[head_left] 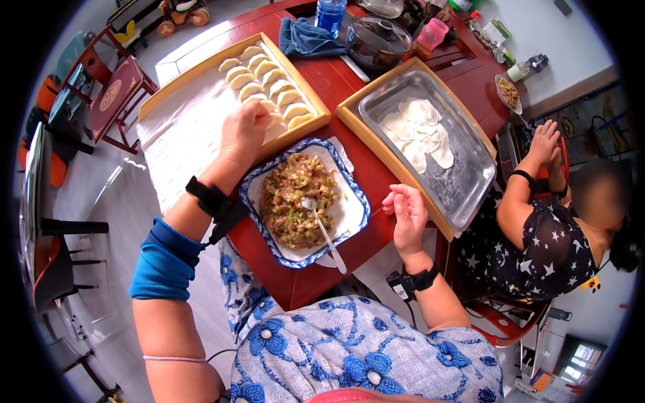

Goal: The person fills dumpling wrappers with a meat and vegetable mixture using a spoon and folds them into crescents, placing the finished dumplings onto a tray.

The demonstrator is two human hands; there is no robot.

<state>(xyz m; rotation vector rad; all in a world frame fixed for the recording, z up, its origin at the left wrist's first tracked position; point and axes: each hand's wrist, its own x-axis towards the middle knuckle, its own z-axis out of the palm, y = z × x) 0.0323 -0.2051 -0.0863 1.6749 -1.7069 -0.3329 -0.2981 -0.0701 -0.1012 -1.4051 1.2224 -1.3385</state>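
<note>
My left hand (243, 131) is closed at the near end of the rows of dumplings (279, 87). Its fingertips pinch a pale dumpling (273, 120), partly hidden by the hand. These dumplings lie on a white cloth in a wooden-edged tray (195, 77). Between my arms stands a blue-and-white square bowl (353, 201) of chopped filling (285, 195), with a metal spoon (329, 242) resting in it. Above the table's near edge, my right hand (407, 211) is open, fingers loosely curved and apart, holding nothing. Beyond it, round dough wrappers (416, 127) overlap in a steel tray (463, 181).
A wooden frame (349, 107) surrounds the steel tray. A blue cloth (306, 38), a lidded glass pot (378, 41) and a blue bottle (330, 17) stand at the back. Another person (537, 221) sits at the right, hands together. A plate of food (508, 94) is at the far right.
</note>
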